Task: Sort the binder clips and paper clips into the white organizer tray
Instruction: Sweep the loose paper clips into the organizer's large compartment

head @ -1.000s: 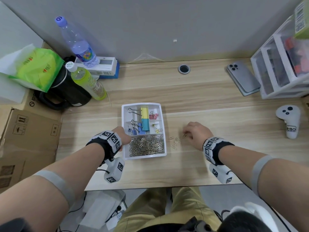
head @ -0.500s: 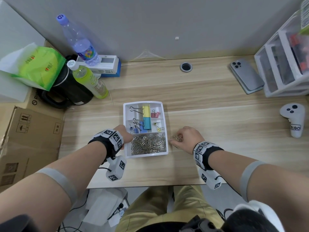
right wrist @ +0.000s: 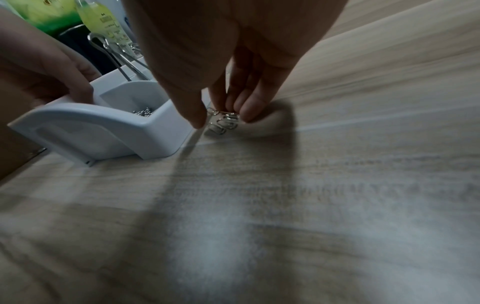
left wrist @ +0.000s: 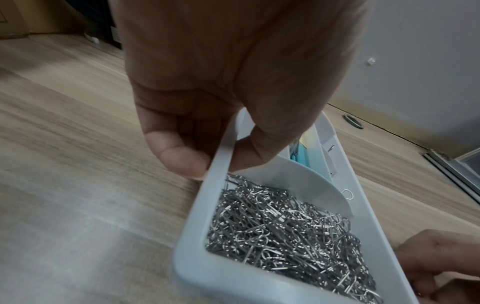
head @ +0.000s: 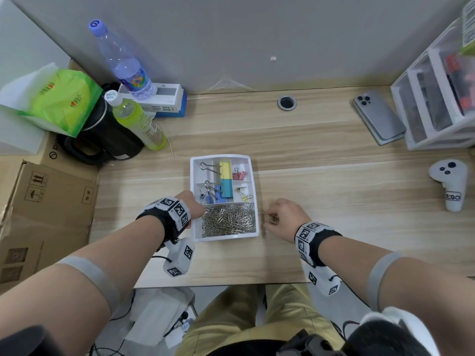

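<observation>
White organizer tray (head: 250, 235) rim pinched by left hand (head: 191, 204), right hand (head: 285, 217) beside it pinching loose paper clips (right wrist: 224, 122)

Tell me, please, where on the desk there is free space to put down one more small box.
Bare wood lies between the white organizer tray and the phone, also between the right hand and the white controller. The back left corner is crowded: bottles, kettle. The tray's sides are taken by both hands.
</observation>
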`<state>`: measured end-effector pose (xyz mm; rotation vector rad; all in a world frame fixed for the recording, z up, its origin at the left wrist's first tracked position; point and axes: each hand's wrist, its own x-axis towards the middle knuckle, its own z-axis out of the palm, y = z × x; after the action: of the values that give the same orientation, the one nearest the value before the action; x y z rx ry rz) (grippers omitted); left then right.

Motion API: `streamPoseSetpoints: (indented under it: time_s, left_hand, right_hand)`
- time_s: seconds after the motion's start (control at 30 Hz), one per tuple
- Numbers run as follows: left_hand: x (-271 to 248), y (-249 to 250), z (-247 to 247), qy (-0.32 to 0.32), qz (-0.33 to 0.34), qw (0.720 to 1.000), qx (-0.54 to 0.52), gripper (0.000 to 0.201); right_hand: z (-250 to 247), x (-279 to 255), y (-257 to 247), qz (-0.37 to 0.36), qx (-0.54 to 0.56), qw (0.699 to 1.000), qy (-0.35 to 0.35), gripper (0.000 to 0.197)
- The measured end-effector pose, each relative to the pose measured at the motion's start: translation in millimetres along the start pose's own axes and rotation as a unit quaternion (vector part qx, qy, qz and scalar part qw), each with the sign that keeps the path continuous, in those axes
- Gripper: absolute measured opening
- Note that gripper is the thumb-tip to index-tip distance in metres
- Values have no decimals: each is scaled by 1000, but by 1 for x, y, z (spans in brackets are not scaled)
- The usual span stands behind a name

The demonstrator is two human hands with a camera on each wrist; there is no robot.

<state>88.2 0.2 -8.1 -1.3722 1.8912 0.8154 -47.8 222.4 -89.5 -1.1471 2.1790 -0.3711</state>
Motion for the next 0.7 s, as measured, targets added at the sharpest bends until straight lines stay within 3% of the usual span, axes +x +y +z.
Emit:
streamPoseSetpoints:
  time_s: [0.17, 0.3, 0.7]
  left_hand:
    - [1, -1, 0, 1, -2, 1000, -1, 25]
    - [2, -1, 1, -2, -1, 1000, -9, 25]
    - [2, -1, 2, 7, 2, 1000, 14, 31]
  right_hand:
    - [4, 1, -4, 0, 4, 1000, 10, 11]
    - [4, 4, -4, 19, 16, 999, 20, 16]
    - [14, 3, -5, -15, 44, 999, -11, 25]
